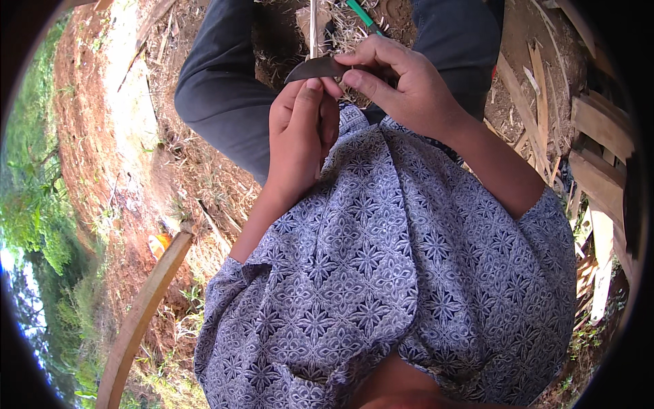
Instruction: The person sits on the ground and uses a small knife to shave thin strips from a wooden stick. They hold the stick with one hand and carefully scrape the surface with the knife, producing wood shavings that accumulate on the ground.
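A knife with a short, dark, curved blade (315, 69) is held crosswise in front of my body, its tip pointing left. My right hand (409, 85) is closed round its handle, which is mostly hidden by the fingers, with the thumb and forefinger near the base of the blade. From below, my left hand (300, 126) meets the blade, its fingers curled and its thumb tip at the lower edge. Just beyond the blade stands a thin pale strip of wood (313, 28). A green tool or handle with a dark end (366, 17) lies on the ground between my legs.
My bent legs in dark trousers (218, 88) frame the ground, where wood shavings (402, 20) are scattered. Split planks (603, 129) are piled at the right. A curved wooden beam (146, 307) rises at the lower left, near a small orange object (159, 244).
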Demonstrator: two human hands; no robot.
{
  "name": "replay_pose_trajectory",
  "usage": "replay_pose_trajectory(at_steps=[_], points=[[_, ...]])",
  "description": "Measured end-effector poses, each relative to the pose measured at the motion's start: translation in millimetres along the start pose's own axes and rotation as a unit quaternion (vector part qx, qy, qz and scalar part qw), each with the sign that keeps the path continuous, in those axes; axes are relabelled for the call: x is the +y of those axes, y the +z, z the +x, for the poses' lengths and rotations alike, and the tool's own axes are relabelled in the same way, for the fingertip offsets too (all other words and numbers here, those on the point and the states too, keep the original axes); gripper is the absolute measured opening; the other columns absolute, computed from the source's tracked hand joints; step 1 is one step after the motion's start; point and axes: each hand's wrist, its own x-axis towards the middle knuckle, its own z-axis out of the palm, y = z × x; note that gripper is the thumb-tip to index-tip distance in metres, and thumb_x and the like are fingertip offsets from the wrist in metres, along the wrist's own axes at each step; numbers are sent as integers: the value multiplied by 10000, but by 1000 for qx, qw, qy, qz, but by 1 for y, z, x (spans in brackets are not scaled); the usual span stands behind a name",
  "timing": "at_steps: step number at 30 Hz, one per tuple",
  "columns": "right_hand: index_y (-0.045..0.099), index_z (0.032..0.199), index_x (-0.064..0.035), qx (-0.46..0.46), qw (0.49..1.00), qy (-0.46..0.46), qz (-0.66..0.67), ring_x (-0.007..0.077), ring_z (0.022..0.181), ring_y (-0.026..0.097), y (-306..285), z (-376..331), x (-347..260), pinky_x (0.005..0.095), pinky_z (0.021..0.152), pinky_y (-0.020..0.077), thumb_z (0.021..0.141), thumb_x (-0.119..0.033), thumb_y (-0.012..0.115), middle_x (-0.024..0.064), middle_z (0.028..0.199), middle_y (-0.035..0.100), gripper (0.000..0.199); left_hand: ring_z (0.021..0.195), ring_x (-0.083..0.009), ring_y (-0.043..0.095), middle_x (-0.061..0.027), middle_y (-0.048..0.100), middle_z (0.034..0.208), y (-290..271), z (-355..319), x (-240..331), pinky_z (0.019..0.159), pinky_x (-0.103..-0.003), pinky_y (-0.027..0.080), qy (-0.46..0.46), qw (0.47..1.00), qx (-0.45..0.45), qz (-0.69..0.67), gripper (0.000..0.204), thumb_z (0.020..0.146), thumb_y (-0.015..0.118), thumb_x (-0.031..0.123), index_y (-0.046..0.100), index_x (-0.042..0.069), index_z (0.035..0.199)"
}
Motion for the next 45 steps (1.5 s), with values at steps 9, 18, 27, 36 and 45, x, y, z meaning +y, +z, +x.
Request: replay_pose_trajectory(at_steps=[9,18,27,36,45], points=[[701,1152,-12,48,993,-85,-61,124,939,719,-8,10,12,258,801,563,962,-111,730,68,1031,738,216,379,-67,296,43,378,510,6,-3,4,383,-247,273,-40,997,-28,-53,266,1102,385,265,544,73,1011],[558,1119,-86,565,813,-50,-129,40,564,451,-164,40,50,213,481,371,1083,-216,551,-41,741,480,135,374,-77,313,21,385,498,-2,-38,17,377,-235,274,-64,979,-105,-163,315,1115,375,284,543,48,992],[600,1197,-59,72,995,-68,31,42,633,524,-42,6,9,207,541,424,1068,-200,586,-16,808,558,191,414,-54,339,31,402,522,11,-15,18,408,-223,279,-25,995,-60,-75,310,1123,423,286,579,42,1014],[678,1182,3,29,993,-108,43,105,956,683,-5,2,-14,242,846,543,978,-80,712,41,978,690,223,431,-47,339,43,412,541,17,-16,19,417,-221,271,-26,998,-35,-54,293,1121,449,287,577,47,1013],[646,1155,-41,255,961,-109,25,55,702,569,-45,17,17,207,619,453,1035,-178,645,6,861,615,183,395,-55,327,34,400,517,14,-27,21,394,-227,263,-21,996,-59,-71,304,1116,447,304,549,59,966]])
